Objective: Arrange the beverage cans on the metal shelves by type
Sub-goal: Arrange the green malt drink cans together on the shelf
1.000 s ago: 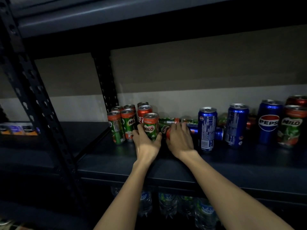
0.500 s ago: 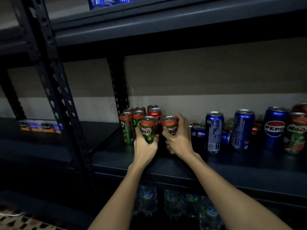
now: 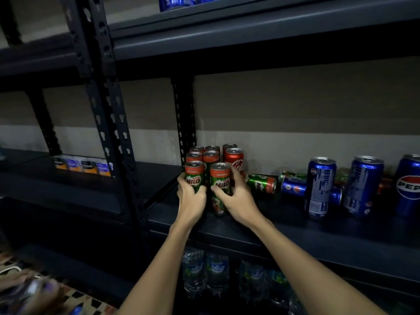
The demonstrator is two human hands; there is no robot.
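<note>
Both hands are at the centre of the frame, side by side, each wrapped round its own upright Milo can on the dark metal shelf (image 3: 295,226). The left hand (image 3: 190,201) grips the left Milo can (image 3: 195,176), fingers curled round its lower body. The right hand (image 3: 238,197) grips the right Milo can (image 3: 220,180), thumb across the front and fingers round the far side. The two cans stand just beside each other at the front of a cluster of upright Milo cans (image 3: 204,154) packed against the perforated rear post (image 3: 184,117). An upright Coca-Cola can (image 3: 234,159) stands just behind the right hand, touching that cluster.

To the right of centre, a fallen Milo can (image 3: 261,183) lies on its side with its top toward the camera, and beside it a fallen blue Pepsi can (image 3: 293,187) also lies on its side. Further right stand two tall blue cans (image 3: 320,185) with their backs turned, and at the right edge of the frame an upright Pepsi can (image 3: 409,185), partly cut off.

At the top of the frame, blue cans (image 3: 177,2) sit on the upper shelf. On the neighbouring shelf at the left, a row of small cartons (image 3: 83,165) stands. Below the hands, shrink-wrapped water bottles (image 3: 204,271) fill the lower level.
</note>
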